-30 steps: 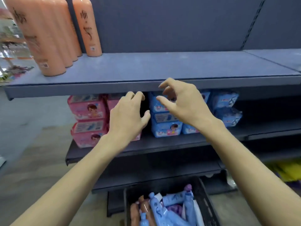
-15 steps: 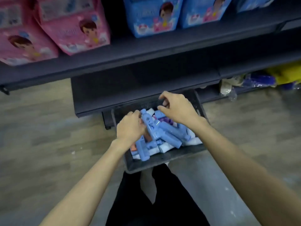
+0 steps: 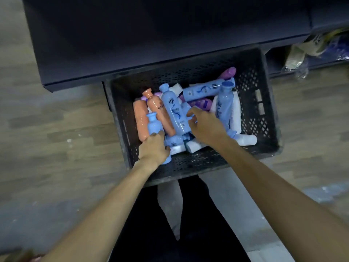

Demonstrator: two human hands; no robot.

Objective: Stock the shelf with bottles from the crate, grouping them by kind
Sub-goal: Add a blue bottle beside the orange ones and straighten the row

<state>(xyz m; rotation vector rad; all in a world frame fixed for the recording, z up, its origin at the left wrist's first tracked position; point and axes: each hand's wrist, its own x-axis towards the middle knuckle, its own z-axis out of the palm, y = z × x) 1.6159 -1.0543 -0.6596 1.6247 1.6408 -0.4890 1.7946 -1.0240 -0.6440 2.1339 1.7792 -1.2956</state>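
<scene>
You are picking bottles out of the black crate, and the job here is to come away with one kind only, so keep both hands on blue.

Starting at the crate's left wall: two orange bottles are lying side by side against it, necks pointing toward the shelf base. Leave those for a separate trip.

Just beside them, your left hand is gripping a small blue bottle, fingers curled round its body, with the neck and cap sticking up above your knuckles and the base showing below your palm. That grip looks secure; lift it straight up so it is not dragging the orange bottles it is touching.

Toward the crate's middle, a long blue bottle is lying tilted, cap toward the shelf base, its lower end between your two hands. Your right hand is reaching onto it with fingers spread and thumb apart, touching its lower side but not yet closed round it, as far as the view shows. Wrap it near the label end, where it is clear of the pile.

Further right in the crate, another blue bottle is standing nearly upright and one more is lying across the back, over purple bottles; white bottles are lying along the near right corner. These blues are your likely next picks.
</scene>
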